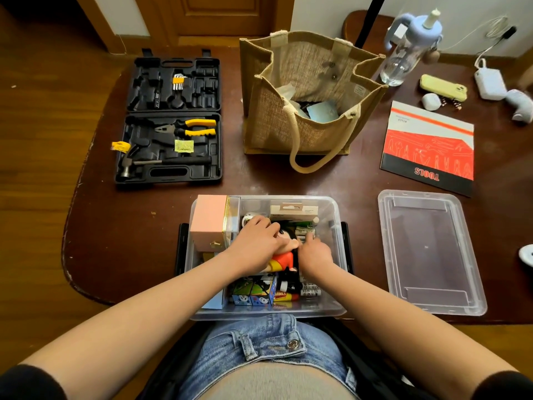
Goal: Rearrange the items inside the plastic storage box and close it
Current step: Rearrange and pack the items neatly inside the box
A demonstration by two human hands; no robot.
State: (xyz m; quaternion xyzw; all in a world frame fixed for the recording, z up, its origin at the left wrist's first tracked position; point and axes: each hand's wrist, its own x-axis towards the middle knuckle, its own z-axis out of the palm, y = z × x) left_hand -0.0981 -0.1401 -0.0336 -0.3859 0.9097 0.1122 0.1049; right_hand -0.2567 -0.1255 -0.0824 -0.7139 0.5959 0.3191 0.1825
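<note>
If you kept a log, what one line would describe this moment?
stage: rearranging | left hand: on cartoon figure | right hand: among items | storage box: open | lid: on table, right of box

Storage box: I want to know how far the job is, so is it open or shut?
Open. The box has no lid on; the lid lies on the table beside it, and both hands reach inside.

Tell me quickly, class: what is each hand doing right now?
Left hand: inside the clear storage box, fingers curled over the cartoon figure; firm grip cannot be told.
Right hand: in the box, fingers bent down among small items; holding anything cannot be told.
</note>
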